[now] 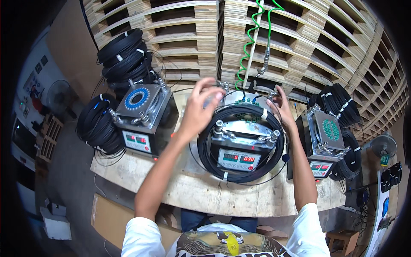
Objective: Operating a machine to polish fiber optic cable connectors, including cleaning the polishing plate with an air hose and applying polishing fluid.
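Note:
A coil of black cable [205, 145], bound with white ties, hangs around the middle metal machine [239, 159], whose front has a red digital display and buttons. Small green parts and blue connector ends [245, 100] sit at the machine's metal top plate. My left hand [202, 106] is raised, thumb and fingers apart, close to the far left clamp knob [225, 88]. At the far right clamp knob [272, 93], my right hand [280, 109] has its thumb and curved fingers spread on either side. Whether either hand touches its knob, I cannot tell.
Similar machines stand left [141, 107] and right [323, 130] on the wooden table [188, 195]. Stacked black cable coils [122, 55] flank them. Behind are wooden pallets [180, 30]. A green spiral air hose [247, 45] and an air gun [266, 60] hang above.

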The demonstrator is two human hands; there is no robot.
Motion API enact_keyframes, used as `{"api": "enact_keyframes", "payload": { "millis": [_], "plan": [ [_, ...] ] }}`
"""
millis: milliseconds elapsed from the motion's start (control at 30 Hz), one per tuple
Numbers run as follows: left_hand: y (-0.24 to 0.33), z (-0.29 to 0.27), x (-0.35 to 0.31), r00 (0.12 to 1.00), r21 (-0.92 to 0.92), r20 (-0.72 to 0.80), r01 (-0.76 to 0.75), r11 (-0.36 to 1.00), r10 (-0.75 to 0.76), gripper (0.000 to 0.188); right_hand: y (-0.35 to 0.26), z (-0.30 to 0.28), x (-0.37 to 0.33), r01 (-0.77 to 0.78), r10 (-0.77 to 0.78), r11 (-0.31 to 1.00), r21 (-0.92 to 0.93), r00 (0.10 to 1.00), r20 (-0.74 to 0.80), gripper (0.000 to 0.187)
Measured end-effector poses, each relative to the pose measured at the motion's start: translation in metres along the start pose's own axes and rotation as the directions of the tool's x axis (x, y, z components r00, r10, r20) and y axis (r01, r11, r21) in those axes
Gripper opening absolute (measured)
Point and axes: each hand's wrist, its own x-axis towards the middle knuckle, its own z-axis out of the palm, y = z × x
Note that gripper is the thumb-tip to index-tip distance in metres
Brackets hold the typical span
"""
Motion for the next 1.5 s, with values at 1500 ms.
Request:
{"api": "enact_keyframes", "payload": {
  "millis": [1500],
  "plan": [
    [0.029,-0.01,-0.101,0.997,0.177,0.034,0.058,0.983,-0.065,0.016,-0.072,0.071,-0.189,0.233,-0.383,0.697,-0.678,0.92,-0.078,0.043]
  ]
}}
